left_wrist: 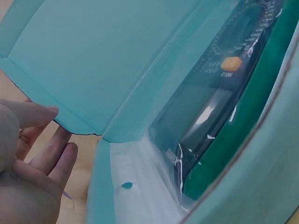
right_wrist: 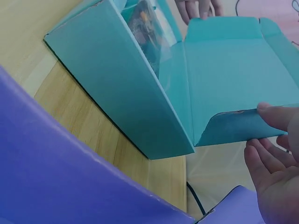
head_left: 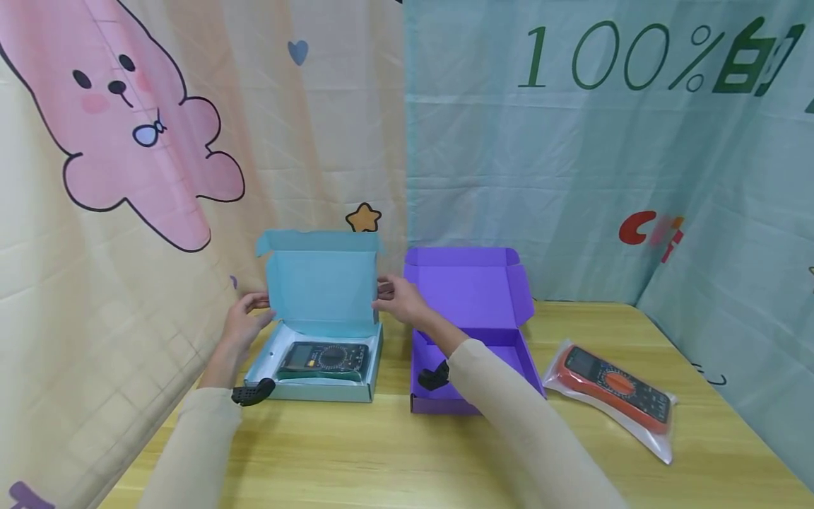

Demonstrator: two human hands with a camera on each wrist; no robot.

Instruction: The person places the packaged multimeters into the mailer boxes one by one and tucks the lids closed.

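Observation:
A light blue cardboard box (head_left: 311, 392) stands on the table with its lid (head_left: 322, 290) raised. Inside it lies a black and green multimeter (head_left: 324, 358) in a clear plastic bag, on white lining. At the lid's left edge, my left hand (head_left: 244, 326) pinches the side flap (left_wrist: 56, 105), thumb on the inner face and fingers behind. My right hand (head_left: 402, 300) holds the right side flap (right_wrist: 238, 126) between thumb and fingers. The lid is upright, roughly square to the box.
A purple box (head_left: 470, 283) with its lid up stands to the right, under my right forearm. Further right, an orange multimeter (head_left: 613, 385) lies bagged on the wooden table (head_left: 356, 452). Printed curtains (head_left: 509, 177) hang behind and at both sides.

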